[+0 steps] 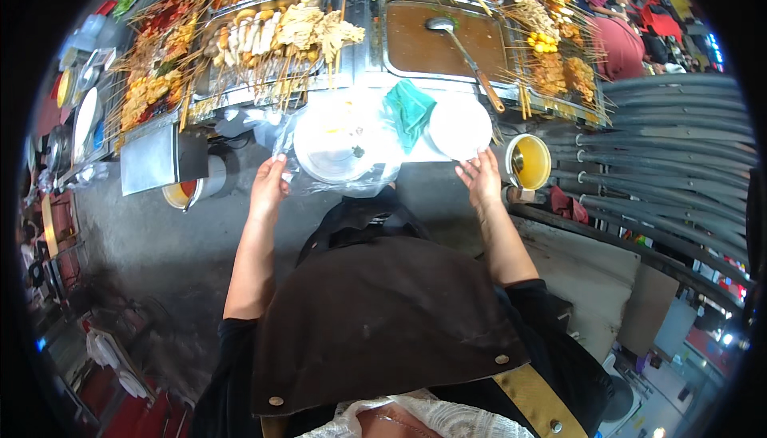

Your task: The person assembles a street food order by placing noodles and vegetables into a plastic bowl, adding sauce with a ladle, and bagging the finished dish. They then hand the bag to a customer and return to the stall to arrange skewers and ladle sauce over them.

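My left hand (269, 186) pinches the near-left edge of a clear plastic bag (293, 177). The bag lies over or around a pale round dish (332, 165) with dark bits and sauce stains in it; glare hides where one ends and the other begins. My right hand (484, 179) has its fingers apart, at the near edge of a white round bowl or plate (460, 129). Its fingertips meet or nearly meet the rim. Between the two dishes lies a crumpled green cloth (409, 111) on the brightly lit white counter (422, 153).
Metal trays of skewers (257, 33) line the back. A ladle (461, 48) rests in a broth tray (407, 48), its wooden handle overhanging the front. Buckets stand at right (541, 162) and left (210, 180). A metal box (150, 161) juts out at left; black slats (665, 132) flank the right.
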Action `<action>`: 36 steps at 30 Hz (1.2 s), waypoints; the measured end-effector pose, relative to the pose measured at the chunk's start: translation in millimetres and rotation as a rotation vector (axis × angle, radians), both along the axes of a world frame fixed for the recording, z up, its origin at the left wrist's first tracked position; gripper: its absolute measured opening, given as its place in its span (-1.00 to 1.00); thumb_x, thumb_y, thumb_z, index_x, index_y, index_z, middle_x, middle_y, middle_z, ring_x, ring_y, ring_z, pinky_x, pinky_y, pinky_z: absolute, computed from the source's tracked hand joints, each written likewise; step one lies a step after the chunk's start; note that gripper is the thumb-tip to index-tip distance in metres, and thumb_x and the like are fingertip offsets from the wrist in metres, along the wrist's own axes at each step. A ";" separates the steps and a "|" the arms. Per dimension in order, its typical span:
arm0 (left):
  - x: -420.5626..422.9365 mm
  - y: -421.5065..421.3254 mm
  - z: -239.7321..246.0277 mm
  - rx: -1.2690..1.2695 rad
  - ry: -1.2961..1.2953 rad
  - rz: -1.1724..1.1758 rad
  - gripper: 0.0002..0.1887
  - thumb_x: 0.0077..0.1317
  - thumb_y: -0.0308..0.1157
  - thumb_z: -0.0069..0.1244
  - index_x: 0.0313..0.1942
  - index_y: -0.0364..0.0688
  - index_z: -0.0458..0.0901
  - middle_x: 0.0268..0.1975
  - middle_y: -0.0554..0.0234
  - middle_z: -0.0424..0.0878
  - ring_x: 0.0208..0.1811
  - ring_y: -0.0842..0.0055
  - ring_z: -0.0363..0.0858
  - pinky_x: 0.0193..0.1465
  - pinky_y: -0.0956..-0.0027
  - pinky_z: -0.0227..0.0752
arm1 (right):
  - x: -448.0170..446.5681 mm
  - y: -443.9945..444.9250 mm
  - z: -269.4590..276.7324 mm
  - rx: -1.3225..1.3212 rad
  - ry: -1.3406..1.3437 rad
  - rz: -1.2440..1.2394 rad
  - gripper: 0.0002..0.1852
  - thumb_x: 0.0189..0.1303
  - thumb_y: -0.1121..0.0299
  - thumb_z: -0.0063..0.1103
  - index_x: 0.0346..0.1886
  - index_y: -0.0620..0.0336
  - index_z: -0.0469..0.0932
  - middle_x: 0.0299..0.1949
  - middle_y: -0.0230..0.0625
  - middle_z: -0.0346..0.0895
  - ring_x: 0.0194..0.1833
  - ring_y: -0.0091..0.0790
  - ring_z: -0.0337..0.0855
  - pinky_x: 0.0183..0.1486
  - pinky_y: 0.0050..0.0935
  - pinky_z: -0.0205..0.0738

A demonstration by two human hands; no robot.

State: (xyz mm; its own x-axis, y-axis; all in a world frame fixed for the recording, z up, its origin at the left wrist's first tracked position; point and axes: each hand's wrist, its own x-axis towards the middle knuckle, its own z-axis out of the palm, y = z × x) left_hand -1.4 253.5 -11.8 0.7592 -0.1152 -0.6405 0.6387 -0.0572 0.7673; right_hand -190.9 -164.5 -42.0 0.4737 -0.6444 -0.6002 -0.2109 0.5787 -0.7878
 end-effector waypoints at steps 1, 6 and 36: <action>-1.6 0.0 -0.3 -0.047 0.010 0.007 -0.62 0.47 -0.05 0.13 0.01 -0.17 0.54 -0.39 0.48 0.53 -0.49 0.76 0.39 -0.42 0.59 0.29 | 5.8 -5.1 -6.2 0.044 -0.098 0.030 -0.54 0.43 0.29 0.18 0.34 0.08 0.37 -0.02 -0.28 0.50 -0.12 -0.35 0.61 -0.05 -0.26 0.67; -4.7 3.8 -0.5 -0.024 -0.003 -0.056 -0.60 0.44 0.02 0.15 -0.06 -0.14 0.53 -0.37 0.43 0.62 -0.45 0.78 0.45 -0.34 0.64 0.30 | 11.6 -15.3 -1.6 0.041 -0.239 0.044 -0.66 0.40 0.48 0.13 0.22 0.23 0.50 -0.04 -0.32 0.62 -0.07 -0.38 0.66 0.01 -0.32 0.60; -29.9 12.5 30.7 -0.237 -0.050 0.130 -0.79 0.54 -0.18 0.04 -0.11 -0.13 0.57 -0.33 0.46 0.59 -0.25 0.65 0.58 -0.02 0.47 0.46 | 116.6 148.9 61.9 -0.164 -0.214 0.723 -0.60 0.43 0.41 0.18 0.29 0.26 0.51 -0.12 -0.46 0.61 -0.17 -0.64 0.53 -0.14 -0.66 0.41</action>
State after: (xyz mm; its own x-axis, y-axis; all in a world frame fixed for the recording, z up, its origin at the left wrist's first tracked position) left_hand -31.3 266.1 18.8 0.8072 -0.1569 -0.5691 0.5903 0.2074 0.7801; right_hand -74.3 -15.6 19.9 0.9060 -0.2034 -0.3712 -0.3251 0.2271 -0.9180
